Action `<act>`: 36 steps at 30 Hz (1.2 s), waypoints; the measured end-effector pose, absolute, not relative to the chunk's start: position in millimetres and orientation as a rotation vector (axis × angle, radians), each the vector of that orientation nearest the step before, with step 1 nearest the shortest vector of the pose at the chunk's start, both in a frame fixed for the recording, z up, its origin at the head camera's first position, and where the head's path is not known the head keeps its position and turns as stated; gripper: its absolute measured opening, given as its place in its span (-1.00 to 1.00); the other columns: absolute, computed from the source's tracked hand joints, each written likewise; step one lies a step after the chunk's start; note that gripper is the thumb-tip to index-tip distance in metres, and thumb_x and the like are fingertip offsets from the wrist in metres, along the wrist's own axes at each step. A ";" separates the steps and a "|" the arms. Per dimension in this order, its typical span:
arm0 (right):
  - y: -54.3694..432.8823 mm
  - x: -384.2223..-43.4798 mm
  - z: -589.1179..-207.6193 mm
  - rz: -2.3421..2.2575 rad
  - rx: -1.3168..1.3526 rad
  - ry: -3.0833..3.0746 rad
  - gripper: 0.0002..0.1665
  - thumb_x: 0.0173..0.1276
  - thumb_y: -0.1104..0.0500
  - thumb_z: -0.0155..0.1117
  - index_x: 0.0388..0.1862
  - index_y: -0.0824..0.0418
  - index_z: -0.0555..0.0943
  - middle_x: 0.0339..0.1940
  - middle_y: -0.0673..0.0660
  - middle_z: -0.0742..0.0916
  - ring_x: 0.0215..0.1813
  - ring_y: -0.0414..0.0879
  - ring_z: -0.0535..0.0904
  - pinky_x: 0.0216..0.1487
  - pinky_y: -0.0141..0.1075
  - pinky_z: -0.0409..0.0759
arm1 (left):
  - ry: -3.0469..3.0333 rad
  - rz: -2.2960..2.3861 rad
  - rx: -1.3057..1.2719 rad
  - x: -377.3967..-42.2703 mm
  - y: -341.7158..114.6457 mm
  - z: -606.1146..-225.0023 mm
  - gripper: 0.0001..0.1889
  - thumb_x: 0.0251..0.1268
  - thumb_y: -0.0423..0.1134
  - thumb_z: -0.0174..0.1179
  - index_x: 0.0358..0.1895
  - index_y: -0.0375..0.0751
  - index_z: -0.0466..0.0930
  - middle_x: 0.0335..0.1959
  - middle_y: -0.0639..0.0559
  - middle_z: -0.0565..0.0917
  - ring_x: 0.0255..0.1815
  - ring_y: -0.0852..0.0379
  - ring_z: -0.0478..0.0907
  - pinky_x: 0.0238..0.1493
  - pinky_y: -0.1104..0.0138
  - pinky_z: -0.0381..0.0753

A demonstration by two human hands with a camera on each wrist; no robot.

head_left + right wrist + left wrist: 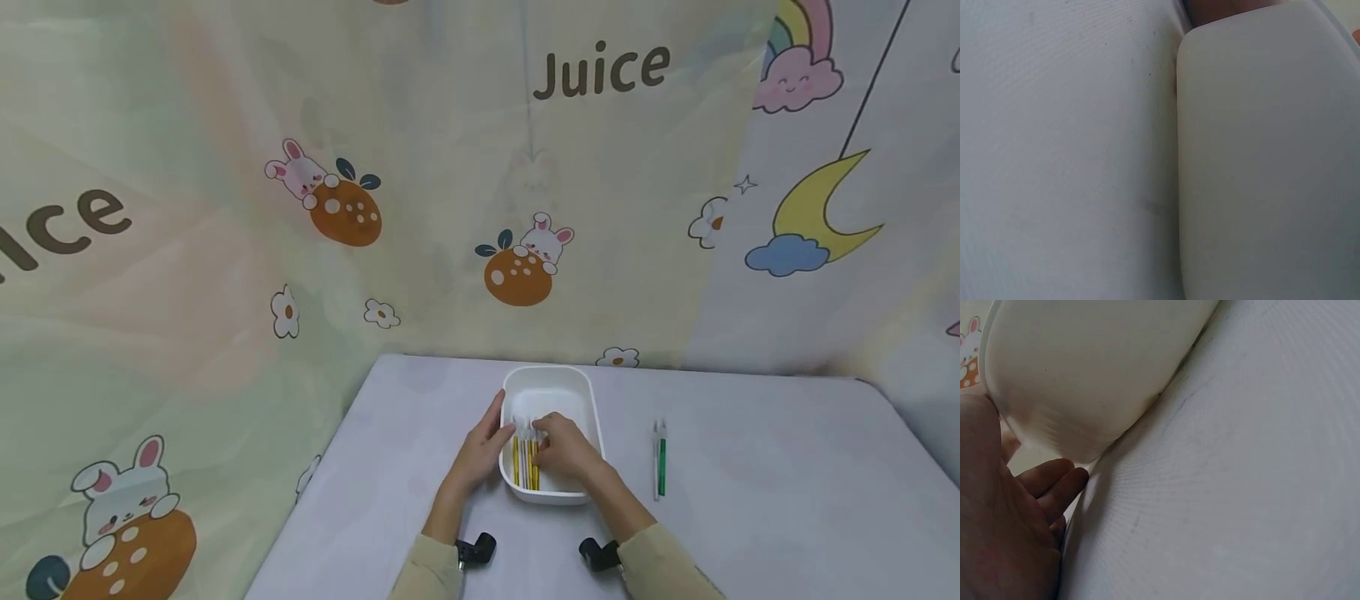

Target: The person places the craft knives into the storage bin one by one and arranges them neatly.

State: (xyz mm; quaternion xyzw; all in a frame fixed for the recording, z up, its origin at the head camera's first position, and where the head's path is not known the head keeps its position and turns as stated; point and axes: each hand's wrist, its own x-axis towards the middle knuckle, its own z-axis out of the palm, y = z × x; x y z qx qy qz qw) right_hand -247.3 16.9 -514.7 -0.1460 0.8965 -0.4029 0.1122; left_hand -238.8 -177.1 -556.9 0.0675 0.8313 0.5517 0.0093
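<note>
I see white tray [551,497]. Left hand [477,450] grips its left rim, thumb inside. Right hand [564,450], nearer pens [527,465], fingers curled; whether pinching, I cannot tell. Pens lie inside tray, left of right fingers, long axis near-to-far.

Indoor tabletop recording corner, decorated in the manner of a child's room. Wrinkled printed sheets [450,108] serve as walls close around a pale table [787,467], whose far edge runs just beside them. The prints include the word "Juice" [602,70], white rabbits [296,172] leaning on spotted orange-brown fruits [347,215], a yellow moon [804,205] and a rainbow [820,25] over a pink cloud [799,82]; one flower [707,225] is cut off at a join. Black wrist-worn gadgets [480,548] indicate a filming set-up. Whether the corner belongs to a home or a studio cannot be determined.
</note>
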 end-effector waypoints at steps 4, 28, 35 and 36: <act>17.0 -243.9 -515.1 -1.196 -0.450 2.642 -0.28 0.09 0.39 0.60 0.28 0.47 0.60 0.05 0.27 0.68 -0.30 -0.11 0.55 -0.30 -0.32 0.56 | 2.592 1.731 0.221 -235.8 -177.6 -557.7 -0.33 0.64 -0.02 0.03 0.69 0.33 0.00 0.67 0.32 0.12 0.69 0.10 0.14 0.66 -0.02 0.16; 9.5 -246.7 -512.1 -1.142 -0.453 2.661 -0.25 0.16 0.32 0.60 0.35 0.43 0.57 0.11 0.24 0.65 -0.29 -0.15 0.54 -0.32 -0.38 0.54 | 2.597 1.749 0.198 -236.0 -181.8 -555.3 -0.33 0.64 0.01 0.03 0.69 0.34 0.01 0.69 0.26 0.12 0.70 0.04 0.13 0.66 -0.05 0.13; 16.0 -245.4 -508.9 -1.239 -0.466 2.750 -0.30 0.17 0.36 0.57 0.32 0.41 0.59 0.19 0.26 0.66 -0.19 -0.08 0.63 -0.27 -0.34 0.64 | 2.584 1.756 0.200 -236.0 -175.6 -554.6 -0.32 0.63 0.02 0.06 0.68 0.35 0.04 0.68 0.27 0.14 0.68 0.03 0.18 0.65 -0.07 0.16; 17.6 -244.9 -507.3 -1.263 -0.468 2.769 -0.31 0.19 0.36 0.56 0.33 0.39 0.59 0.20 0.26 0.66 -0.15 -0.06 0.65 -0.25 -0.34 0.66 | 2.583 1.759 0.201 -236.4 -174.8 -554.5 -0.32 0.62 0.02 0.07 0.68 0.35 0.04 0.68 0.26 0.14 0.68 0.02 0.18 0.65 -0.08 0.16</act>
